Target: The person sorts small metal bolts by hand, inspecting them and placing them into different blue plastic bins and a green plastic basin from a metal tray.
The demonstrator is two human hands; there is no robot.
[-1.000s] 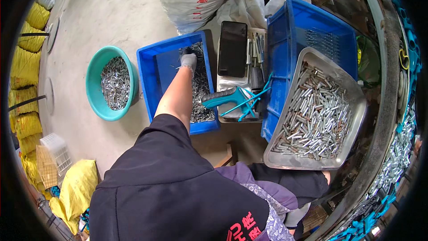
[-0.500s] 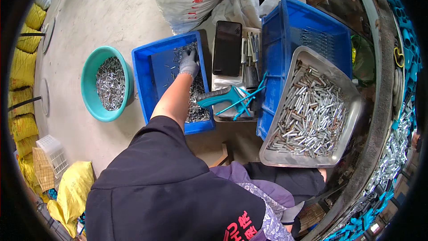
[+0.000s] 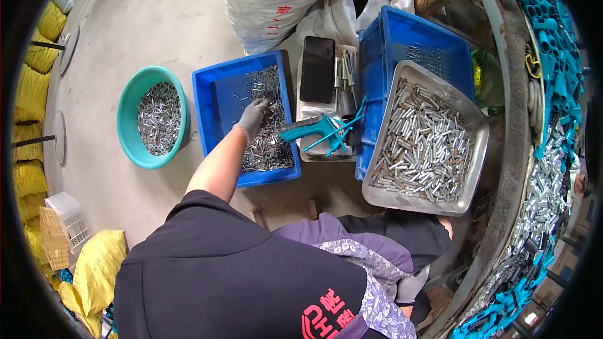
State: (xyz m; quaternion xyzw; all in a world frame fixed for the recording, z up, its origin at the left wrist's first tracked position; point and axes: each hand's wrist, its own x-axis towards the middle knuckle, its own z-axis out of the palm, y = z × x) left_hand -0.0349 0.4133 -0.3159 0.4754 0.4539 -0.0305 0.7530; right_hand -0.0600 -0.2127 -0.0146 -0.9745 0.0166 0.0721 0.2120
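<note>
My left hand (image 3: 252,118), in a grey glove, is down in a shallow blue tray (image 3: 210,122) of small metal screws (image 3: 269,145). Its fingers are curled together among the screws, and the fingertips are hidden. At the lower right, my right hand (image 3: 411,285), also in a grey glove, is low beside my thigh and apron; its fingers cannot be made out. A steel pan (image 3: 476,179) heaped with short metal rods (image 3: 427,147), some of them rusty, sits tilted by my knee. To the left of the blue tray stands a turquoise basin (image 3: 129,144) of loose metal screws.
Between tray and pan, a black phone (image 3: 317,69) and a turquoise-handled tool (image 3: 323,130) lie on a pale container. Behind the pan stand blue crates (image 3: 433,28). A large white sack (image 3: 264,6) is at the back, a metal beam (image 3: 512,56) at right, yellow sacks (image 3: 31,88) at left.
My left hand has moved nearer to me within the blue tray, from its far right part toward the middle. The whole view has shifted slightly.
</note>
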